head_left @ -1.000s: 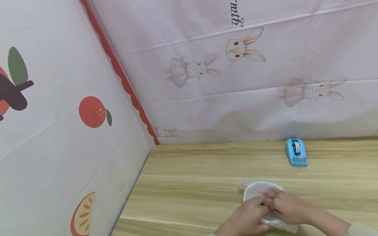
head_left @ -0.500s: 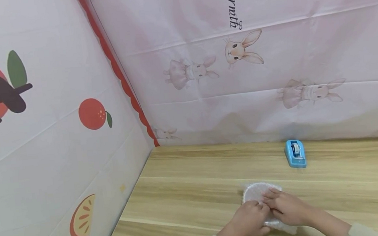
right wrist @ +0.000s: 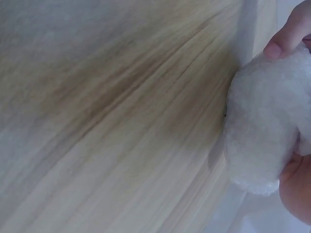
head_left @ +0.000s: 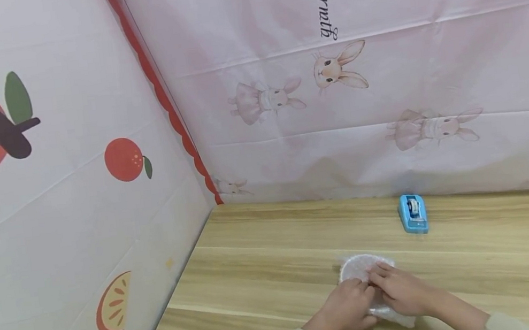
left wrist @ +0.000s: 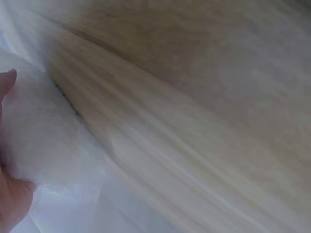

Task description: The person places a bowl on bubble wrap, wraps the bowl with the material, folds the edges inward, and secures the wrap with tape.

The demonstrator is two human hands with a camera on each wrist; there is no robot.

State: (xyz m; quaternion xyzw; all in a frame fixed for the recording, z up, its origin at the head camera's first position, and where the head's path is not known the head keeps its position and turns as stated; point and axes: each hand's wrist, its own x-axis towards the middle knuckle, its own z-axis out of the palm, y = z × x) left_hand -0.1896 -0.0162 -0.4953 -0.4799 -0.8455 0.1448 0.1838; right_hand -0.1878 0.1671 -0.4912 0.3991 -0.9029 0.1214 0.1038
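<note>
A rounded white bundle of bubble wrap (head_left: 359,267) lies on the wooden table near its front, with a loose flap of wrap trailing at the lower right; whatever is inside is hidden. My left hand (head_left: 349,305) grips its near left side, fingers curled into the wrap. From the right, my right hand (head_left: 403,289) holds the same bundle, fingertips over its top, close beside the left knuckles. In the right wrist view, a finger and the base of the thumb sit at opposite sides of the bubble wrap (right wrist: 265,116). The left wrist view catches only the edge of that hand beside the wrap (left wrist: 43,126).
A blue tape dispenser (head_left: 414,215) with a roll in it stands at the back of the table (head_left: 265,261), beyond the bundle. Fruit-printed sheeting (head_left: 71,217) borders the table on the left. Rabbit-printed sheeting (head_left: 302,155) hangs along the back.
Both hands stay on the bundle with little movement. The left hand's fingers have drawn slightly down and in against the wrap. The head view has shifted a little.
</note>
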